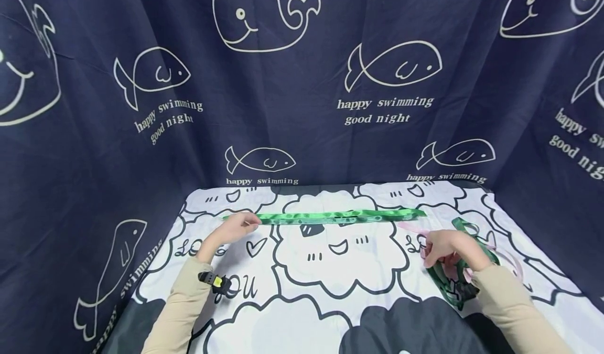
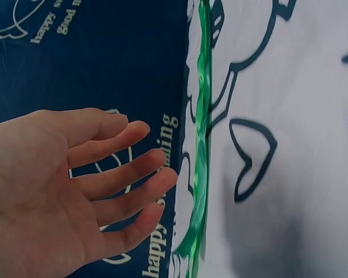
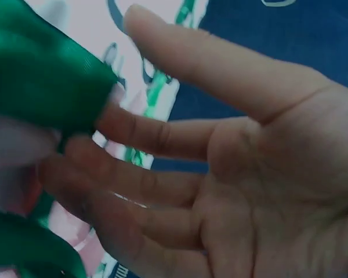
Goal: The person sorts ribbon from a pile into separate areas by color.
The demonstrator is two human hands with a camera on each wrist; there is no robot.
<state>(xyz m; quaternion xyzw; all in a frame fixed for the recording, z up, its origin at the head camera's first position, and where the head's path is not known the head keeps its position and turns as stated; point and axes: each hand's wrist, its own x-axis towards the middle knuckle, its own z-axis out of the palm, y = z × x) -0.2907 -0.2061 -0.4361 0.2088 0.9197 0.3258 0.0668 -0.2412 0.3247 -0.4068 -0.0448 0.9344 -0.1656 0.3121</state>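
Note:
A long bright green ribbon [image 1: 330,217] lies flat and straight across the far part of the table. My left hand [image 1: 233,229] hovers at its left end with the fingers straight. In the left wrist view the open left hand [image 2: 93,185] sits just beside the green ribbon [image 2: 202,145], and contact cannot be told. My right hand [image 1: 445,246] rests on a loose heap of dark green ribbon [image 1: 443,279] and pink ribbon [image 1: 509,262] at the right. Close up, the right hand [image 3: 220,174] is spread, its fingertips tucked against a fold of green ribbon [image 3: 40,75], thumb held apart.
The table wears a white cloth [image 1: 302,312] printed with black cloud and heart drawings. A dark blue curtain [image 1: 302,107] with whale and fish outlines closes in the back and both sides. A small wrist camera [image 1: 217,282] is strapped on my left forearm.

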